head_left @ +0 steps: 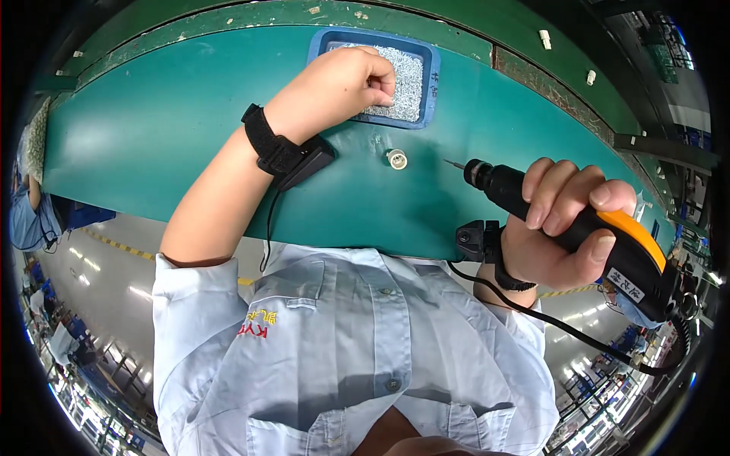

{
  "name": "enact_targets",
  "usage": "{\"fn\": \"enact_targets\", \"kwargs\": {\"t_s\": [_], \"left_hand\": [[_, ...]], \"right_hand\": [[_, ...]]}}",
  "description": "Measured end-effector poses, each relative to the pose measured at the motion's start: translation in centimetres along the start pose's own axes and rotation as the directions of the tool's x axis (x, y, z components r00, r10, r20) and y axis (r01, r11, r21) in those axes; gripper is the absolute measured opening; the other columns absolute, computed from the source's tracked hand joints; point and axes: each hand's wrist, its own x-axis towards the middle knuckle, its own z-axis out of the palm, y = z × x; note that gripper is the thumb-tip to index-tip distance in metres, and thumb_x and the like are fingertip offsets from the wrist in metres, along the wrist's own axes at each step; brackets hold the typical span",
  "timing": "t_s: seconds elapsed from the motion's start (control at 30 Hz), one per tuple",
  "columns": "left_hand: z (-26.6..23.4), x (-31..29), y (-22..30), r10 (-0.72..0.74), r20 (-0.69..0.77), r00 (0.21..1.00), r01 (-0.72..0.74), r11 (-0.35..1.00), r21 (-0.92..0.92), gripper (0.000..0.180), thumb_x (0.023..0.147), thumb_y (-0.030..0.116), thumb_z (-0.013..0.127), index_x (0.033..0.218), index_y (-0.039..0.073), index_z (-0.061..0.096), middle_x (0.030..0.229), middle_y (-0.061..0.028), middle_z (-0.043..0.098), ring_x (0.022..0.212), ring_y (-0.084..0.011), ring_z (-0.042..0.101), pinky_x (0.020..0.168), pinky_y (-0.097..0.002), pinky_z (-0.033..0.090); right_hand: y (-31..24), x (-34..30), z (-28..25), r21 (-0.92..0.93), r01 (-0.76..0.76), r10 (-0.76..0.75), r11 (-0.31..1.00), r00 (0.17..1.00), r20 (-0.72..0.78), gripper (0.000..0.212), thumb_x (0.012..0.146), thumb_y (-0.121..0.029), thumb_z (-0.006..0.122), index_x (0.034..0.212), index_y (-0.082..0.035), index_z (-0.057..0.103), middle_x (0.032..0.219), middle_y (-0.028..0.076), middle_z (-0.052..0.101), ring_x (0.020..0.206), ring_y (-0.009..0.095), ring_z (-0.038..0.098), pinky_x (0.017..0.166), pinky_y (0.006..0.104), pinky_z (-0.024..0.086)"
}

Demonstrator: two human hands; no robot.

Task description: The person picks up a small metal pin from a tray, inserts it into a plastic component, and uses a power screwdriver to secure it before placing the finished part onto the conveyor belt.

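Note:
My left hand [346, 80] reaches over a blue tray [430, 95] heaped with small shiny metal pieces [407, 80], which look like screws. Its thumb and fingertips are pinched together at the heap; whatever is between them is too small to make out. My right hand [566, 213] is wrapped round a black and orange electric screwdriver [506, 185]. The tool's thin bit points left, raised above the table. Between the two hands, a small round cream-white plastic part [397, 159] sits on the green mat, apart from the bit and the tray.
The green mat [152, 137] covers the bench. A black wrist device [308, 163] with a cable is strapped to my left wrist, another [477, 242] to my right. The screwdriver's cord [677, 353] curls at the right. Small white parts [545, 39] lie on the green ledge beyond.

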Motion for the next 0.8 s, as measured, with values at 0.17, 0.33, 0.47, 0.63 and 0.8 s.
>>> {"fn": "enact_targets", "kwargs": {"t_s": [0.17, 0.33, 0.47, 0.63, 0.8], "left_hand": [[0.1, -0.3, -0.1, -0.018, -0.165, 0.986, 0.002, 0.995, -0.099, 0.009, 0.078, 0.007, 0.067, 0.076, 0.000, 0.061, 0.074, -0.0124, 0.061, 0.068, -0.0252, 0.061, 0.063, -0.0331, 0.049], [0.4, -0.7, 0.8, 0.015, -0.261, 0.965, 0.016, 0.993, 0.115, 0.008, 0.080, 0.007, 0.065, 0.078, 0.000, 0.061, 0.071, -0.0112, 0.059, 0.066, -0.0258, 0.059, 0.062, -0.0332, 0.048], [0.5, -1.3, 1.0, 0.212, -0.309, 0.927, -0.127, 0.954, 0.271, 0.007, 0.078, 0.007, 0.067, 0.080, 0.001, 0.063, 0.071, -0.0107, 0.057, 0.065, -0.0272, 0.057, 0.063, -0.0334, 0.048], [1.4, -4.0, 4.3, 0.164, -0.202, 0.966, -0.188, 0.976, -0.111, 0.009, 0.076, 0.004, 0.072, 0.082, 0.003, 0.065, 0.077, -0.0050, 0.058, 0.075, -0.0194, 0.056, 0.068, -0.0303, 0.045], [3.6, -6.4, 4.7, 0.094, -0.174, 0.980, -0.133, 0.964, -0.229, 0.010, 0.074, 0.005, 0.075, 0.080, 0.007, 0.067, 0.081, -0.0033, 0.058, 0.079, -0.0197, 0.055, 0.069, -0.0296, 0.044]], "right_hand": [[0.2, 0.2, 0.1, 0.005, 0.003, -0.003, 1.000, 1.000, 0.004, 0.039, 0.089, -0.038, 0.063, 0.104, -0.006, 0.047, 0.063, 0.002, 0.050, 0.051, 0.015, 0.050, 0.054, 0.0296, 0.041], [0.2, 0.4, 0.3, 0.001, 0.005, -0.005, 1.000, 1.000, 0.021, 0.039, 0.089, -0.039, 0.063, 0.105, -0.007, 0.047, 0.063, 0.002, 0.049, 0.051, 0.015, 0.049, 0.054, 0.0295, 0.041], [0.0, 0.7, 0.2, 0.033, 0.014, -0.017, 0.999, 0.996, 0.085, 0.039, 0.090, -0.040, 0.061, 0.107, -0.008, 0.046, 0.065, 0.003, 0.050, 0.053, 0.015, 0.051, 0.054, 0.0293, 0.042], [-2.0, 1.2, 1.0, 0.055, -0.035, 0.028, 0.998, 0.992, 0.119, 0.032, 0.092, -0.037, 0.053, 0.109, -0.009, 0.050, 0.068, -0.001, 0.048, 0.057, 0.010, 0.048, 0.059, 0.0280, 0.037], [-2.3, 0.7, 1.9, 0.168, -0.088, 0.065, 0.982, 0.988, 0.139, 0.032, 0.092, -0.037, 0.057, 0.109, -0.011, 0.048, 0.072, -0.001, 0.051, 0.063, 0.011, 0.051, 0.061, 0.0273, 0.037]]}}
